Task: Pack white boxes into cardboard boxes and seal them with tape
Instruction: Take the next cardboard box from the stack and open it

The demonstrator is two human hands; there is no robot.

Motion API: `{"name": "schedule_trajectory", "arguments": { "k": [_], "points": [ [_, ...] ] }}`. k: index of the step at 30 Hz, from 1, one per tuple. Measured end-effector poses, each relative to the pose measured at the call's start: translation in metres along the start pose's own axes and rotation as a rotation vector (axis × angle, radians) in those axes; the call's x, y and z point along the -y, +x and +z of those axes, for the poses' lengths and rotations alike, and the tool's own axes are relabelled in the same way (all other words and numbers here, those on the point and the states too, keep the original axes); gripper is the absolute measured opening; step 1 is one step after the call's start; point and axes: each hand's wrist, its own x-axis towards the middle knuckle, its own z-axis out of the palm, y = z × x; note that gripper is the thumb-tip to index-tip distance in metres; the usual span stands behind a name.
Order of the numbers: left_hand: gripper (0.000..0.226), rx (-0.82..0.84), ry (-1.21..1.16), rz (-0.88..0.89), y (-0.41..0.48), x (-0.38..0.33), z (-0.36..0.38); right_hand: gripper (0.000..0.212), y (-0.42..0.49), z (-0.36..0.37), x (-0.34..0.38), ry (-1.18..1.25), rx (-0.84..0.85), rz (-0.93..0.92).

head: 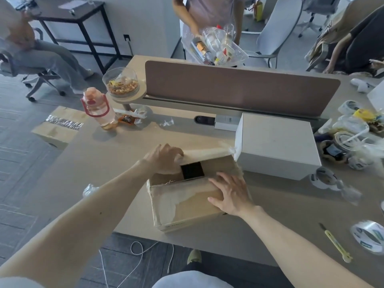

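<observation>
Torn cardboard box (187, 213) shows a black square (192, 170) inside; left hand (164, 159) grips its far flap (205, 152), right hand (230, 196) presses flat on top.

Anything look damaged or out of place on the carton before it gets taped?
Yes. The cardboard box has its brown skin torn off in a ragged pale patch across the near flap, beside the right hand pressing on it. The left hand grips the far flap, and a crumpled tape scrap clings to that flap's right end.

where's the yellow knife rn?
Head view, lower right: the knife lies flat on the table near its front edge, just left of the tape roll and well right of the cardboard box.
</observation>
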Motion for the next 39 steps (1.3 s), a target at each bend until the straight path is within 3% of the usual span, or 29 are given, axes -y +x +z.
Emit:
{"name": "schedule_trajectory", "arguments": {
  "k": [3, 6, 8, 10, 15, 18, 23, 25, 29, 36, 39],
  "points": [
    [0.026, -0.081, -0.13, 0.009, 0.01, 0.019, -0.029, 0.081, 0.011, -0.013, 0.007, -0.064, 0.118, -0.006],
    [0.023, -0.327, 0.009, -0.027, 0.021, 0.027, -0.04, 0.086, 0.02, -0.027, 0.013, -0.164, 0.129, -0.032],
    [0.041, -0.495, 0.067, -0.03, 0.028, 0.031, -0.037, 0.087, 0.025, -0.033, 0.016, -0.197, 0.091, -0.045],
    [0.067, -0.538, 0.139, -0.023, 0.03, 0.034, -0.028, 0.081, 0.025, -0.038, 0.016, -0.176, 0.007, -0.063],
    [0.085, -0.532, 0.175, -0.071, 0.028, 0.033, -0.007, 0.036, -0.001, -0.066, 0.013, 0.088, -0.245, -0.128],
    [0.089, -0.462, 0.2, -0.094, 0.026, 0.037, 0.002, 0.025, -0.034, -0.081, 0.014, 0.235, -0.25, -0.168],
    [0.058, -0.297, 0.118, -0.153, 0.018, 0.044, 0.035, 0.033, -0.085, -0.076, -0.001, 0.342, -0.142, -0.104],
    [0.058, -0.221, 0.038, -0.201, 0.014, 0.043, 0.049, 0.035, -0.098, -0.053, -0.009, 0.299, -0.058, -0.045],
    [0.072, -0.179, -0.056, -0.28, 0.009, 0.038, 0.068, 0.064, -0.101, 0.002, -0.026, 0.231, 0.078, 0.093],
    [0.078, -0.124, -0.115, -0.298, 0.006, 0.038, 0.072, 0.079, -0.082, 0.048, -0.028, 0.197, -0.089, 0.132],
    [0.077, -0.092, -0.107, -0.315, 0.003, 0.031, 0.071, 0.071, -0.076, 0.037, -0.025, 0.099, -0.06, 0.138]
  ]
}}
